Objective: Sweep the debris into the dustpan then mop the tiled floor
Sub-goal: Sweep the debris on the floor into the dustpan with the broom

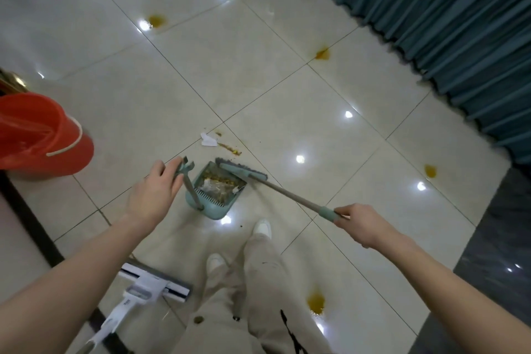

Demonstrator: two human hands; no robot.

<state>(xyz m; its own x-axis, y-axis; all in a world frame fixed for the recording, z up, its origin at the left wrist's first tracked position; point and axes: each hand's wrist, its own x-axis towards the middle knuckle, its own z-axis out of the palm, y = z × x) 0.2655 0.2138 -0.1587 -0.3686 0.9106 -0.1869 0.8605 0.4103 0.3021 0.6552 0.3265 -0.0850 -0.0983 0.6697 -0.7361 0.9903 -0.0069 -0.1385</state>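
The left hand [155, 190] lightly pinches the dustpan handle [189, 184]; the right hand [362, 224] grips the broom [287, 195], its head at the dustpan [214, 210] mouth. Risk: a loose hold lets the pan slide, missing the debris [228, 148] just beyond.

Debris [218, 184] in dustpan [214, 212], broom [275, 187] at its far rim, bucket [43, 135] left, mop [149, 286] nearer.

We are looking at a dustpan [213, 210] of smooth, matt plastic sitting on smooth, highly glossy tiles [258, 72]. Left of the dustpan a bucket [76, 154] is shining like smooth plastic; far right of it, cloth curtains [445, 23] are hanging matt.
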